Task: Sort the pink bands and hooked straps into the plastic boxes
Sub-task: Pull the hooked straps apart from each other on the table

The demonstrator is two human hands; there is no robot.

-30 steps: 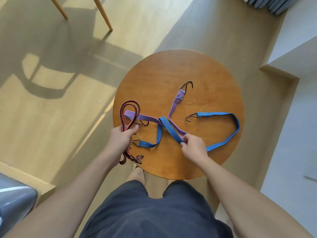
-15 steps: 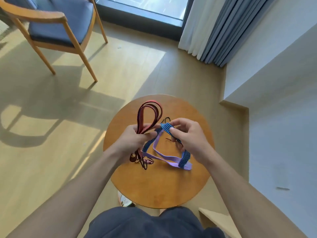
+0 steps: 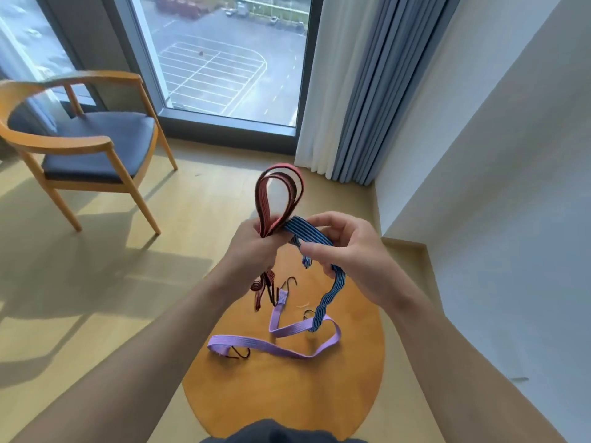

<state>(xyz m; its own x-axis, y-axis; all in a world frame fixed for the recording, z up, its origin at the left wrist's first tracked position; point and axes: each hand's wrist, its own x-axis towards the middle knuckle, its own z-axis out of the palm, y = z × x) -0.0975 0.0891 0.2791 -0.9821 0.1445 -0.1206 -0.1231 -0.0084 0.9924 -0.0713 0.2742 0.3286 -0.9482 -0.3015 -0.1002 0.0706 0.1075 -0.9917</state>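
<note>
Above the round table point(image 3: 287, 398), the left hand point(image 3: 252, 247) was closed as a fist around the folded red strap point(image 3: 281, 190). Its loops stood up over the table and its hooked ends hung down. The right hand point(image 3: 351, 257), also above the table, pinched the blue strap point(image 3: 308, 232) between thumb and fingers. This strap ran from the left fist down to the table top. The purple strap point(image 3: 271, 345) lay on the table, with one metal hook point(image 3: 240, 352) at the near edge. No plastic boxes were visible. The straps seemed light, soft and elastic, so they would hang limp. The stiff hooks could catch on each other. I think it is best to hold each strap at its fold, with the hooks together.
</note>
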